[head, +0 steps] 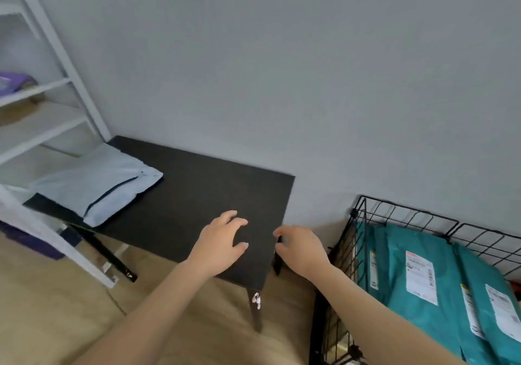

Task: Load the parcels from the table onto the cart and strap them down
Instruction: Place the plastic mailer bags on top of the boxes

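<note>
A pale blue parcel (pixel 98 185) lies flat on the left end of the black table (pixel 197 192). Teal parcels (pixel 417 280) with white labels stand in the black wire cart (pixel 363 215) at the right. My left hand (pixel 220 243) hovers over the table's right part, fingers loosely spread and holding nothing. Just past the table's right edge is my right hand (pixel 298 249), fingers loosely curled and empty. Both hands are far from the blue parcel.
A white shelf unit (pixel 56 82) stands at the left with a purple item (pixel 14 81) on one shelf. A grey wall runs behind the table and cart. Beige floor (pixel 183 322) shows below the table.
</note>
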Tool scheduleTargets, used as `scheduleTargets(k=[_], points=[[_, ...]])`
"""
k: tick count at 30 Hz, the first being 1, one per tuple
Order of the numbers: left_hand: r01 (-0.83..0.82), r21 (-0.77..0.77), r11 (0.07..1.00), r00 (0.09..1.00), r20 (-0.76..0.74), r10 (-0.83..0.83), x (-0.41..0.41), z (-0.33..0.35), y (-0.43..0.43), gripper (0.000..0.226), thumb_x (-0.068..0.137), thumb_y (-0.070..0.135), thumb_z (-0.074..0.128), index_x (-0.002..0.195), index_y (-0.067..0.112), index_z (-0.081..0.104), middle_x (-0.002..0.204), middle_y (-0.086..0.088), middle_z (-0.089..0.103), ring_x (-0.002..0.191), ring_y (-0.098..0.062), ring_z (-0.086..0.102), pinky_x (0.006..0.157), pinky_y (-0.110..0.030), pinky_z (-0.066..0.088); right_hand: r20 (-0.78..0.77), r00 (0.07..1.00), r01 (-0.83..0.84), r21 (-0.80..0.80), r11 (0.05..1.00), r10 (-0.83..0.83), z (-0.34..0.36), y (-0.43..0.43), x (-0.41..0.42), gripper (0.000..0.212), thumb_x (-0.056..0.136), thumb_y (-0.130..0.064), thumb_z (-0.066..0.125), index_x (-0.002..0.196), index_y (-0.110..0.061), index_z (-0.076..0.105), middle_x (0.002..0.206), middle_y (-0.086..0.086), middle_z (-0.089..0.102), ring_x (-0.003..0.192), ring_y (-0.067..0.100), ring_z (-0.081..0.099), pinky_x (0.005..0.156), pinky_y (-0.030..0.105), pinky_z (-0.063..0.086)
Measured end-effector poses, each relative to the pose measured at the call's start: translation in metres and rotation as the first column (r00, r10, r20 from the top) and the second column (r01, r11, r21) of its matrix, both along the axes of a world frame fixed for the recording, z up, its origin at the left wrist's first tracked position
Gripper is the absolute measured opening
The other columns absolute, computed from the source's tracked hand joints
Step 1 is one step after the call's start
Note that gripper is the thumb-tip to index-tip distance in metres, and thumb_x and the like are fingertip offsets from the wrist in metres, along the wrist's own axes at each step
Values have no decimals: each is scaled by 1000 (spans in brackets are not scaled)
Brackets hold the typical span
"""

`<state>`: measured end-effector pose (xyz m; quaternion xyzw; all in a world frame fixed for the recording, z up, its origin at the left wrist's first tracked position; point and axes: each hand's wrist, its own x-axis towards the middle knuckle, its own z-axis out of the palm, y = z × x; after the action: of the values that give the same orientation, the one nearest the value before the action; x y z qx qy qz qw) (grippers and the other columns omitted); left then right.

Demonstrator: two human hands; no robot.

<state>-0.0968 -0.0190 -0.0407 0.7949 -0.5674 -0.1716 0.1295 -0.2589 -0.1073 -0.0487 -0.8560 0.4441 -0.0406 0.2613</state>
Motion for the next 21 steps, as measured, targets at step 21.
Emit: scheduleTargets(k=[21], points=[[-457,81,886,888,87,451,294,-15,47,52,91,39,54,139,27,39,150,2,29,131,-17,39,107,-35,35,-6,960,-275,192,942,281,-17,-28,315,35,93,-20,51,127,-26,54,128,-3,57,114,16,56,93,25,45]])
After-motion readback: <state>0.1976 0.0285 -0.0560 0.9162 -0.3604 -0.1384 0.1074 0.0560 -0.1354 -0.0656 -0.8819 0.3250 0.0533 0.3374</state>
